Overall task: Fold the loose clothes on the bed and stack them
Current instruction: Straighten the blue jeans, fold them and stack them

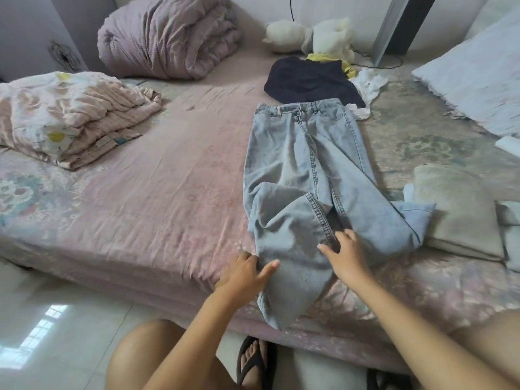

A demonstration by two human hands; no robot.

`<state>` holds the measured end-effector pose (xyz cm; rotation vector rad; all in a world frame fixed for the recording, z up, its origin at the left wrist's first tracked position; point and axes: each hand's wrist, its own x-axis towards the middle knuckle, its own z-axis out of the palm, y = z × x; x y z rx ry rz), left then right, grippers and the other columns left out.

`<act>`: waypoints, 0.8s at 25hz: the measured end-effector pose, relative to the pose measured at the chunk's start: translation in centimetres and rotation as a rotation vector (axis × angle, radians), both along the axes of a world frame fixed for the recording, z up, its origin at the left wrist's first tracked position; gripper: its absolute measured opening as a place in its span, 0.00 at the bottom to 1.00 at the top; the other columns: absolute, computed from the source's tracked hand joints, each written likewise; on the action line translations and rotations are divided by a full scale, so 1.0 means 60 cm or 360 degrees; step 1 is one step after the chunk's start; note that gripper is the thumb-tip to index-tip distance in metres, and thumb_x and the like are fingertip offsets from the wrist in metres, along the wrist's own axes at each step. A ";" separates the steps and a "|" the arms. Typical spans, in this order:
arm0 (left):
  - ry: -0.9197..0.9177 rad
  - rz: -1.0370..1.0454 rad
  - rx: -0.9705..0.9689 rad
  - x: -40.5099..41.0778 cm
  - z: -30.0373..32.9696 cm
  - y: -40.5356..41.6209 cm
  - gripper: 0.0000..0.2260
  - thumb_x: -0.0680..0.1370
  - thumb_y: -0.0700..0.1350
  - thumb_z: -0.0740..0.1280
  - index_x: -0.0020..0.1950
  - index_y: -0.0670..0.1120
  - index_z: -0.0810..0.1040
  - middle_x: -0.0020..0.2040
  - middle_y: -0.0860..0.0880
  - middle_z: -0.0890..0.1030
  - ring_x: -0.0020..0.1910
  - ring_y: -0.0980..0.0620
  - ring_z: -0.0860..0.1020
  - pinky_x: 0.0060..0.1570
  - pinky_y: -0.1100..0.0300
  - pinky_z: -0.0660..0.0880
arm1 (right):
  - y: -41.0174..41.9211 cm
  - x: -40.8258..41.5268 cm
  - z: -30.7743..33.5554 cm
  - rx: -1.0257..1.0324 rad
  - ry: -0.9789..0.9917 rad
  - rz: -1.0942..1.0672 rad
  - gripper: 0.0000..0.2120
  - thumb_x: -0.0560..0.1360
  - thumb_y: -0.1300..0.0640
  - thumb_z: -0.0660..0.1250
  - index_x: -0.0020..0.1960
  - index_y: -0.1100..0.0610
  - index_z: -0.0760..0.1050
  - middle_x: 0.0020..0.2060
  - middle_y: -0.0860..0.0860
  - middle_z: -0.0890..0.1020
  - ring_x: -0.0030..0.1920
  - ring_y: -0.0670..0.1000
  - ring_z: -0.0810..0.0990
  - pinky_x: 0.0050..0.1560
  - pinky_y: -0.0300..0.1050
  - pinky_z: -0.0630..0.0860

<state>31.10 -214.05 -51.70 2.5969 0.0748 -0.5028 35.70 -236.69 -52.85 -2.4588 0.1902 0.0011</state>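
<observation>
Two hands (244,273) (344,254) on jeans (306,164), fingertips hidden

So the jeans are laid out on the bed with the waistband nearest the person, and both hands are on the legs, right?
Not quite. The head view shows the jeans with the waistband at the far end; the leg ends are nearest the person. They do lie on the bed, with the left hand and right hand on the legs.
</observation>
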 end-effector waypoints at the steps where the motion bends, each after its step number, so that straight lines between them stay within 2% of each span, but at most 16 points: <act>1: -0.0001 -0.0051 0.0067 -0.010 -0.001 -0.009 0.27 0.76 0.67 0.54 0.57 0.44 0.72 0.58 0.48 0.70 0.56 0.46 0.72 0.56 0.52 0.70 | 0.005 -0.003 0.008 -0.0047 -0.0069 0.0008 0.11 0.74 0.53 0.68 0.42 0.60 0.72 0.52 0.59 0.75 0.56 0.60 0.73 0.52 0.49 0.68; 2: 0.0004 -0.0059 0.0069 -0.019 -0.002 -0.018 0.25 0.76 0.65 0.58 0.58 0.45 0.71 0.57 0.48 0.70 0.54 0.47 0.72 0.54 0.53 0.71 | 0.008 -0.005 0.014 -0.0062 -0.0141 0.0033 0.14 0.75 0.55 0.67 0.35 0.58 0.67 0.43 0.58 0.75 0.49 0.60 0.75 0.44 0.48 0.66; 4: 0.0051 0.0010 -0.0243 -0.032 -0.008 -0.029 0.21 0.76 0.57 0.65 0.63 0.47 0.66 0.57 0.47 0.74 0.52 0.47 0.75 0.52 0.53 0.74 | 0.016 -0.011 0.027 0.0093 -0.0127 0.0066 0.19 0.77 0.56 0.64 0.32 0.57 0.59 0.30 0.55 0.70 0.37 0.58 0.72 0.34 0.49 0.57; 7: 0.0094 0.0174 -0.0946 -0.046 -0.001 -0.026 0.26 0.77 0.39 0.65 0.72 0.51 0.59 0.62 0.46 0.76 0.54 0.50 0.78 0.53 0.55 0.78 | 0.020 -0.017 0.052 0.0353 -0.0103 0.0089 0.16 0.78 0.55 0.62 0.35 0.60 0.64 0.28 0.52 0.69 0.32 0.53 0.68 0.31 0.45 0.59; 9: -0.0006 0.0303 -0.1192 -0.049 0.029 -0.015 0.23 0.79 0.36 0.62 0.70 0.51 0.60 0.60 0.44 0.77 0.50 0.53 0.81 0.49 0.57 0.80 | 0.020 -0.017 0.079 0.0552 -0.0128 0.0157 0.14 0.79 0.54 0.61 0.37 0.60 0.67 0.28 0.51 0.69 0.31 0.50 0.67 0.32 0.45 0.61; 11: -0.0149 0.0492 -0.1345 -0.045 0.077 -0.002 0.19 0.80 0.38 0.62 0.68 0.51 0.63 0.53 0.46 0.78 0.41 0.55 0.82 0.38 0.61 0.80 | 0.024 -0.012 0.107 0.0711 -0.0151 0.0193 0.15 0.79 0.54 0.61 0.38 0.62 0.68 0.29 0.52 0.68 0.31 0.49 0.66 0.34 0.45 0.61; 13: -0.0253 0.0718 -0.1445 -0.035 0.126 0.012 0.15 0.80 0.42 0.62 0.66 0.50 0.66 0.50 0.47 0.78 0.39 0.53 0.80 0.33 0.63 0.79 | 0.033 0.002 0.132 0.0799 -0.0202 0.0152 0.14 0.79 0.54 0.61 0.43 0.66 0.71 0.34 0.57 0.74 0.34 0.51 0.72 0.37 0.46 0.67; 15: -0.0151 0.0889 -0.1717 -0.021 0.169 0.028 0.09 0.81 0.49 0.60 0.59 0.48 0.73 0.46 0.50 0.81 0.41 0.53 0.79 0.39 0.61 0.78 | 0.045 0.027 0.147 0.1061 -0.0105 0.0017 0.11 0.78 0.54 0.62 0.46 0.62 0.76 0.43 0.59 0.81 0.43 0.56 0.80 0.47 0.49 0.76; 16: -0.0070 0.0930 -0.1891 -0.015 0.182 0.036 0.12 0.81 0.52 0.58 0.56 0.48 0.77 0.46 0.50 0.83 0.45 0.52 0.79 0.46 0.58 0.76 | 0.050 0.042 0.152 0.1229 0.0016 -0.0064 0.08 0.78 0.55 0.62 0.46 0.58 0.77 0.46 0.58 0.82 0.46 0.56 0.82 0.51 0.50 0.77; 18: -0.0064 0.0905 -0.2125 -0.005 0.187 0.057 0.17 0.80 0.57 0.55 0.60 0.52 0.76 0.58 0.49 0.81 0.54 0.50 0.78 0.57 0.52 0.71 | 0.058 0.072 0.152 0.1385 0.0147 -0.0211 0.06 0.78 0.55 0.63 0.46 0.55 0.77 0.47 0.56 0.82 0.47 0.54 0.81 0.52 0.48 0.77; 20: -0.0140 0.0751 -0.2115 -0.005 0.177 0.074 0.16 0.78 0.57 0.60 0.65 0.55 0.70 0.66 0.48 0.74 0.56 0.53 0.77 0.55 0.55 0.73 | 0.064 0.096 0.132 0.1304 0.0093 -0.0300 0.06 0.78 0.56 0.62 0.47 0.57 0.76 0.46 0.56 0.81 0.46 0.52 0.79 0.47 0.44 0.75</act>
